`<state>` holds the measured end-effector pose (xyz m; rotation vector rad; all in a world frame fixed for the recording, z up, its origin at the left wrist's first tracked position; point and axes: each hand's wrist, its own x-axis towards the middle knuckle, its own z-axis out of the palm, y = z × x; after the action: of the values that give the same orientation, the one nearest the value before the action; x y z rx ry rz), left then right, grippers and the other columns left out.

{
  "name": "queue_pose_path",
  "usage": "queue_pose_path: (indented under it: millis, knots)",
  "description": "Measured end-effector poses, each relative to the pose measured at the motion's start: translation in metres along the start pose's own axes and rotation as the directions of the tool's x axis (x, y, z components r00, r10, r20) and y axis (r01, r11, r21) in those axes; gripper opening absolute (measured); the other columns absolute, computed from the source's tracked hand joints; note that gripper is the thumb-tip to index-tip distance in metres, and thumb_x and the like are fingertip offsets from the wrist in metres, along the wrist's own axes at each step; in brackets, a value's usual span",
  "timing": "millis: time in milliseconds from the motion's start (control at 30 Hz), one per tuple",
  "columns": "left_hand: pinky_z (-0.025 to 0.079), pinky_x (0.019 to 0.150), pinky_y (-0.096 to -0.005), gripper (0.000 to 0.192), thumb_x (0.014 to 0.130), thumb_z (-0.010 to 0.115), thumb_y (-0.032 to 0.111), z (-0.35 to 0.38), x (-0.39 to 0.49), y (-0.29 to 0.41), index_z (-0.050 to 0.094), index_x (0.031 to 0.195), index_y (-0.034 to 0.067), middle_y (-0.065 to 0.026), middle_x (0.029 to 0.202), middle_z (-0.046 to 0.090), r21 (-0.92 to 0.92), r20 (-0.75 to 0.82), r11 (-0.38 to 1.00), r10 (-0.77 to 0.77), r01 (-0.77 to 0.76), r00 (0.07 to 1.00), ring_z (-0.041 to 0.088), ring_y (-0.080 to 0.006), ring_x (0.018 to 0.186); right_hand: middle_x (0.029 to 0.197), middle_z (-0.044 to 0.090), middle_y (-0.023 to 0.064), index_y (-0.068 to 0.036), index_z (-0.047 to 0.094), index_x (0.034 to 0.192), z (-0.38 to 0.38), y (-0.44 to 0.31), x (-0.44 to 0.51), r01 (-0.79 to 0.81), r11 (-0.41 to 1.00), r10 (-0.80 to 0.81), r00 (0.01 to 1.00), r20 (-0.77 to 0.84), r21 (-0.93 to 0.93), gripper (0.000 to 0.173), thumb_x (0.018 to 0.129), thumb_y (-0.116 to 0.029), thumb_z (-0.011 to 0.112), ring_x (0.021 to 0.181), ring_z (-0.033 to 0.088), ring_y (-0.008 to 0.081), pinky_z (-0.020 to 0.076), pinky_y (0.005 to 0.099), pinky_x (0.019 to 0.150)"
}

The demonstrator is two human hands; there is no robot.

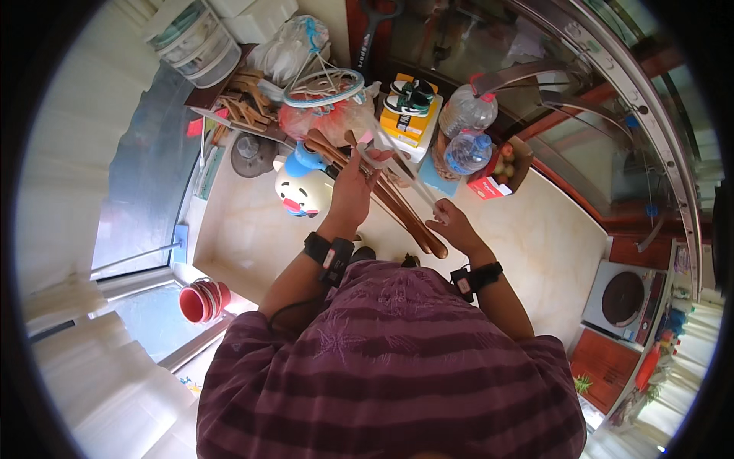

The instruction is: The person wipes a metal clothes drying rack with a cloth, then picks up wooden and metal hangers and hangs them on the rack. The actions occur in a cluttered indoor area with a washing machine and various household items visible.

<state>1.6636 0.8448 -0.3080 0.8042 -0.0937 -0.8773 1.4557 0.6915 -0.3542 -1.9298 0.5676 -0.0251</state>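
My left hand [352, 192] is closed around the middle of a bundle of brown wooden-looking clothes hangers [404, 215]. Their rounded shoulder ends point down towards my right and up to the far left. A pale, translucent hanger [410, 169] slants across above the bundle, partly blurred. Its lower end is pinched in the fingers of my right hand [456, 226]. The upper part of this hanger passes close to my left fingertips; whether they touch it, I cannot tell. Most of the hanger hooks are hidden by my left hand.
Beyond my hands stand a cartoon pig figure [301, 186], a yellow shoebox [408, 123] bearing sneakers [410, 100], large plastic bottles [467, 152] and a carton of fruit [499, 172]. A round drying rack [324, 89] lies over bags. Red buckets [200, 301] sit left; a washing machine [616, 298] stands right.
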Motion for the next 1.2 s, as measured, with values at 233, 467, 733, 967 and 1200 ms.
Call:
queue_pose_path:
  millis: [233,467,733,967,1200]
  knots:
    - [0.044,0.089,-0.0282,0.031,0.102,0.034,0.03,-0.048,0.01,0.007,0.055,0.11,0.007,-0.0075,0.113,0.062,0.187,-0.154,0.977,0.132,-0.102,0.979,0.057,-0.0157,0.108,0.073,0.042,-0.0011,-0.008,0.047,0.088,0.023,-0.023,0.034,-0.14,0.973,0.156,0.985,-0.071,0.185,0.023,0.099,-0.028,0.044,0.066,0.042,0.0081,0.039,0.0241,0.061]
    - [0.046,0.075,-0.0295,0.021,0.099,0.044,0.03,-0.057,0.008,0.023,0.053,0.091,0.013,0.002,0.084,0.056,-0.062,-0.322,0.996,0.04,-0.063,0.946,0.057,-0.0125,0.079,0.075,0.043,0.0051,-0.004,0.046,0.093,0.022,-0.119,0.118,0.401,0.902,-0.332,0.88,-0.338,0.157,0.022,0.099,-0.025,0.044,0.071,0.045,0.0162,0.0387,0.0295,0.066]
    - [0.045,0.072,-0.026,0.029,0.1,0.041,0.032,-0.079,0.0,0.04,0.054,0.093,0.007,-0.0032,0.083,0.056,-0.086,-0.333,0.994,0.029,-0.061,0.943,0.054,-0.0122,0.078,0.078,0.044,0.0031,-0.004,0.047,0.098,0.021,-0.177,0.251,0.496,0.863,-0.39,0.773,-0.5,0.094,0.022,0.099,-0.026,0.046,0.073,0.044,0.0127,0.0383,0.0278,0.067]
    - [0.045,0.072,-0.0261,0.031,0.1,0.04,0.032,-0.111,-0.003,0.052,0.055,0.091,0.006,-0.0027,0.082,0.056,0.014,-0.362,0.996,0.086,-0.087,0.928,0.054,-0.0124,0.077,0.083,0.05,0.0043,-0.003,0.049,0.1,0.023,-0.189,0.303,0.587,0.809,-0.439,0.641,-0.629,0.035,0.023,0.099,-0.026,0.046,0.077,0.048,0.0126,0.0407,0.0261,0.074]
    - [0.044,0.072,-0.0262,0.032,0.1,0.038,0.031,-0.115,0.003,0.06,0.055,0.09,0.006,-0.002,0.082,0.055,-0.015,-0.37,0.998,0.054,-0.064,0.927,0.053,-0.0117,0.078,0.093,0.061,0.0086,-0.001,0.055,0.101,0.01,-0.175,0.342,0.599,0.796,-0.381,0.609,-0.695,0.087,0.025,0.098,-0.025,0.048,0.091,0.057,0.015,0.0427,0.0274,0.084]
